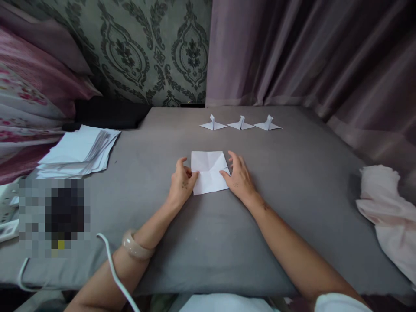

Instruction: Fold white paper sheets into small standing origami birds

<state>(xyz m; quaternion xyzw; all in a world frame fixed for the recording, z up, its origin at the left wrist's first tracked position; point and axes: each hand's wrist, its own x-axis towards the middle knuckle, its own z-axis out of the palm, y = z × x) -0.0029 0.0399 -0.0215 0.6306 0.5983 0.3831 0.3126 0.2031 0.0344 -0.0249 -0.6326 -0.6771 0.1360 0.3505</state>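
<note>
A white square sheet of paper point(209, 182) with crossing crease lines is held low over the grey cloth, between my two hands. My left hand point(182, 181) grips its left edge, thumb on top and the other fingers curled beside it. At the right edge, my right hand point(239, 177) pinches the sheet with the thumb on its face; the fingers reach up along the side and their tips are partly hidden. Beyond the sheet, three folded paper birds stand in a row: a left one point(212, 124), a middle one point(241, 124) and a right one point(268, 124).
A stack of white paper point(76, 151) lies at the left, near a folded black cloth point(110, 113). A white cable point(112, 264) crosses my left forearm. Pale pink fabric point(386, 208) is bunched at the right edge. Curtains point(247, 52) and a patterned wall point(156, 47) bound the back.
</note>
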